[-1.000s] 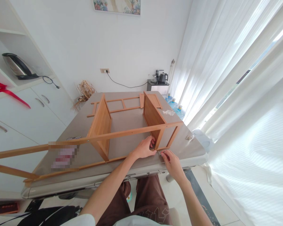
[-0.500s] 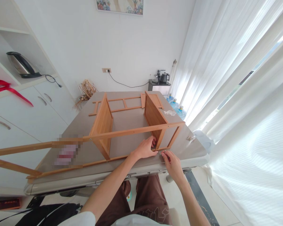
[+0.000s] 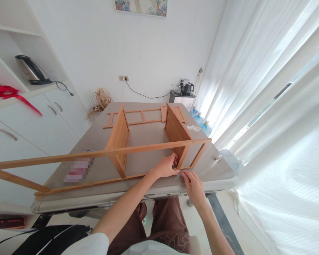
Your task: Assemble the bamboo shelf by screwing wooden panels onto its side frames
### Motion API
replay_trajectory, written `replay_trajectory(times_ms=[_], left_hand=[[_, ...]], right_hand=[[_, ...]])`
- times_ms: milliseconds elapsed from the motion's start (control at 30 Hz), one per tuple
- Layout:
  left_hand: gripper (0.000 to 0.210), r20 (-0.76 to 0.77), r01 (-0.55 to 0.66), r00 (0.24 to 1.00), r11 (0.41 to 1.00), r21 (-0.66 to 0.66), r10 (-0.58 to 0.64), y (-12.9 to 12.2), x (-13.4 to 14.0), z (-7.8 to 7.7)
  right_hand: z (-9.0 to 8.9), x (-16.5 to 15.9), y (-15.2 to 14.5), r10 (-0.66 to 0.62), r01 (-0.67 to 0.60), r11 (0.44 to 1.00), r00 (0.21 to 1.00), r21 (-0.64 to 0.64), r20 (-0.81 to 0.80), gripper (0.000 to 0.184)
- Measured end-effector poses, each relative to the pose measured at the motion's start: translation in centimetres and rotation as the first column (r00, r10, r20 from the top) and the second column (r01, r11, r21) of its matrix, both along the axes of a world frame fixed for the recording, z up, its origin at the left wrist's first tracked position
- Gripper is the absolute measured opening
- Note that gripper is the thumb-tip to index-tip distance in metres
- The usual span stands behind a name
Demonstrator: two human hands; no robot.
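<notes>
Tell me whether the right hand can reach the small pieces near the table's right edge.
Probably yes: the small pieces lie nearby, with only tabletop between them and the right hand, though it holds a small metal item.

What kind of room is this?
It looks like a room in a home, maybe a dining room: there's a kettle, long white curtains and a flowery picture on the wall.

Frame [image 3: 149,147] on tbl [image 3: 146,134] — hdwr [image 3: 217,158] R, 2nd frame [image 3: 143,115] behind.

Just one head cam, pretty close in, looking forward and down over the table [image 3: 145,162] toward the wall [image 3: 149,53].
</notes>
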State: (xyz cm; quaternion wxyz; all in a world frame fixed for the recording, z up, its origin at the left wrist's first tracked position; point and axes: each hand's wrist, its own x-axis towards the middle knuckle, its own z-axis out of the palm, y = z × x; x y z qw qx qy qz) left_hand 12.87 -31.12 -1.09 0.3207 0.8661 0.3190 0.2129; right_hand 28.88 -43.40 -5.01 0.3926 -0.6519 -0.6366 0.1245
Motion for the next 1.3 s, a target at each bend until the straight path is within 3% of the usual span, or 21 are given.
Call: replay_trajectory(times_ms=[367, 600, 967, 1167, 1300], left_hand=[[0.043, 0.003, 0.009, 1.000, 1.000, 0.012, -0.009, 0.0, -0.3, -0.1], [0.043, 0.012, 0.017, 1.000, 1.000, 0.014, -0.017, 0.1, -0.3, -0.3], [0.044, 0.028, 0.031, 0.999, 1.000, 0.003, -0.031, 0.1, -0.3, -0.4], [0.045, 0.022, 0.039, 0.999, 0.999, 0.005, -0.039, 0.2, -0.4, -0.2], [0.044, 0.032, 0.042, 0.999, 0.999, 0.003, -0.042, 0.3, -0.3, -0.5]], right_hand=[[-0.3, -0.2, -0.4, -0.173, 0.173, 0.985, 0.983, -0.011, -0.063, 0.038], [-1.2, 0.8, -0.1, -0.112, 0.110, 0.992, 0.993, 0.064, 0.035, 0.033], [-1.3, 0.9, -0.4, -0.126, 0.086, 0.983, 0.960, 0.165, 0.248, 0.027], [-1.6, 1.1, 0.1, -0.130, 0.069, 0.970, 0.958, 0.234, 0.256, 0.022], [-1.5, 1.0, 0.0, -0.079, 0.024, 0.979, 0.960, 0.203, 0.267, 0.016]])
